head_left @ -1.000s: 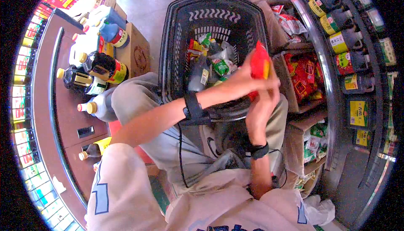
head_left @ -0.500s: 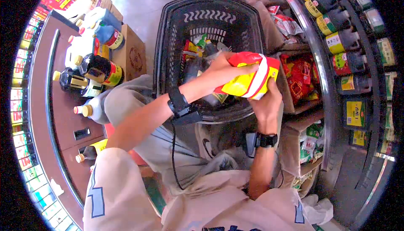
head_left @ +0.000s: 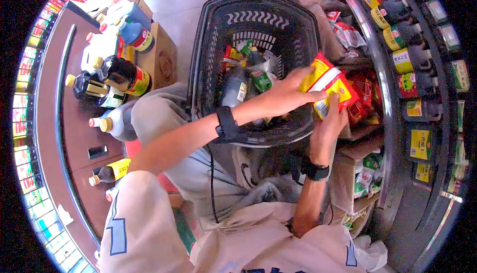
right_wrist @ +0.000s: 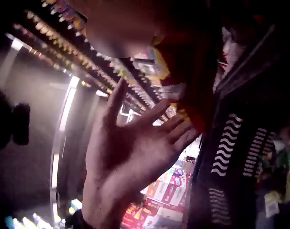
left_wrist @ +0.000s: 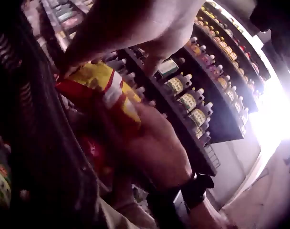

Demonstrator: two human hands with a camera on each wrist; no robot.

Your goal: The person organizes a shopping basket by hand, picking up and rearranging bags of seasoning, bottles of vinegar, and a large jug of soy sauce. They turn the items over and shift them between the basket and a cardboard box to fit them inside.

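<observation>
Both hands hold a red and yellow packet with a white band [head_left: 328, 84] at the basket's right rim. My left hand [head_left: 280, 95] grips its left side, thumb across the front. My right hand [head_left: 328, 131] holds the lower edge from below. In the left wrist view the packet [left_wrist: 99, 86] lies between my left hand [left_wrist: 140, 28] above and my right hand [left_wrist: 157, 145] below. The right wrist view shows my left hand [right_wrist: 135, 150] with fingers reaching to the dark, shadowed packet [right_wrist: 192, 71]; my right hand [right_wrist: 119, 28] is blurred there.
The black basket [head_left: 256, 18] holds a dark bottle [head_left: 234, 91], a green packet [head_left: 262, 80] and other goods. Large bottles [head_left: 136, 79] stand at left beside a carton [head_left: 164, 57]. Boxes of packets [head_left: 361, 94] and bottle shelves [head_left: 410, 59] line the right.
The packet has moved right from over the basket and tilted, with both hands following. Earlier it was seen narrow side on, then broad side on. Both hands still hold it.
</observation>
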